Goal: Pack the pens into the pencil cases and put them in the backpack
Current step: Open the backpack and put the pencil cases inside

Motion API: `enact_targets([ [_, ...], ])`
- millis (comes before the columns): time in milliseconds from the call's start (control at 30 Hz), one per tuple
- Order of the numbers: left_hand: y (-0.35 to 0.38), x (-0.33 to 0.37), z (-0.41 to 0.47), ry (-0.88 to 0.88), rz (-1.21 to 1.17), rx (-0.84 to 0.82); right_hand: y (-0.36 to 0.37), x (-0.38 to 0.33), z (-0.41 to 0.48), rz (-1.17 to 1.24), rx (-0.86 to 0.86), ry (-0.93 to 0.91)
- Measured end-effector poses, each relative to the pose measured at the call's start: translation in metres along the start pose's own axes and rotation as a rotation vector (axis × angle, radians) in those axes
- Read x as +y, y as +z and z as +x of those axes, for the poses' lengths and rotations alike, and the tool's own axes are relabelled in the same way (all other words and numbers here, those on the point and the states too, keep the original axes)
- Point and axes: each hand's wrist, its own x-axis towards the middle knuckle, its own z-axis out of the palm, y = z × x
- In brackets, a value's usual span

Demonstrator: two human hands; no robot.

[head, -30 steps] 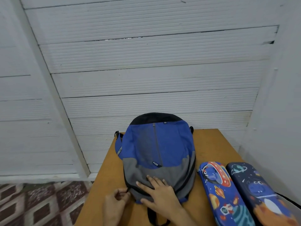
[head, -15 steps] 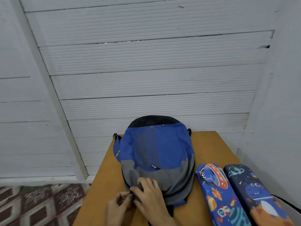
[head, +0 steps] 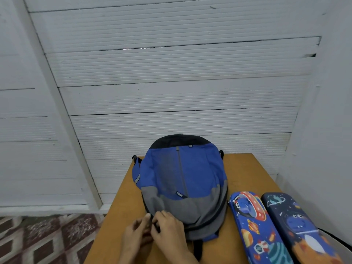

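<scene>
Head view: your two hands meet at the near left corner of the blue-and-grey backpack [head: 182, 180], which lies flat on the orange-brown table [head: 243, 168] against a white panelled wall. Your left hand [head: 136, 237] has its fingers curled, thumb tip up against the dark zip line. Your right hand [head: 169, 229] curls its fingers over the grey fabric just beside it, and the two hands touch. Both appear to pinch the bag's edge; whether a zip pull sits between the fingertips is hidden.

The backpack looks closed. To its right, side by side and touching, lie the bright blue pencil case [head: 253, 225] and the dark navy pencil case [head: 297, 225], both shut and both outside the bag. No pens are in sight, so they are probably packed already, though the cases hide their contents. On that reading you are at the opening of the bag. Unzipping it, putting both cases inside and likely closing it remain.
</scene>
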Motion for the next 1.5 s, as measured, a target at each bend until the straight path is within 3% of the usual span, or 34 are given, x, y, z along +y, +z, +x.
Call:
enact_targets([
  [233, -0.006, -0.008, 0.033, 0.055, 0.214, 0.046, -0.012, -0.007, 0.004, 0.075, -0.105, 0.164],
  [500, -0.010, -0.012, 0.042, 0.050, 0.203, 0.107, -0.026, 0.019, -0.014, 0.209, -0.186, 0.282],
  [800, -0.018, -0.010, 0.044, 0.136, 0.282, 0.070, -0.095, 0.090, -0.040, -0.023, -0.202, 0.342],
  [1000, -0.011, -0.008, 0.035, 0.151, 0.294, 0.165, -0.106, 0.110, -0.043, -0.111, -0.251, 0.383],
  [1067, -0.007, -0.012, 0.029, 0.294, 0.428, 0.257, -0.101, 0.111, -0.046, -0.116, -0.237, 0.368],
  [1133, 0.000, -0.017, 0.020, 0.657, 0.646, 0.304, -0.097, 0.112, -0.048, -0.123, -0.218, 0.337],
  [1200, 0.013, -0.020, 0.011, 0.996, 0.795, 0.203, -0.096, 0.112, -0.049, -0.095, -0.218, 0.320],
  [1267, 0.033, -0.020, 0.002, 1.227, 0.911, 0.018, -0.097, 0.108, -0.049, -0.055, -0.223, 0.342],
  [1367, 0.062, -0.025, -0.008, 1.353, 1.081, -0.199, -0.100, 0.104, -0.050, -0.050, -0.226, 0.360],
  [1500, 0.083, -0.026, -0.008, 1.263, 1.230, -0.302, -0.102, 0.101, -0.054, -0.061, -0.180, 0.400],
])
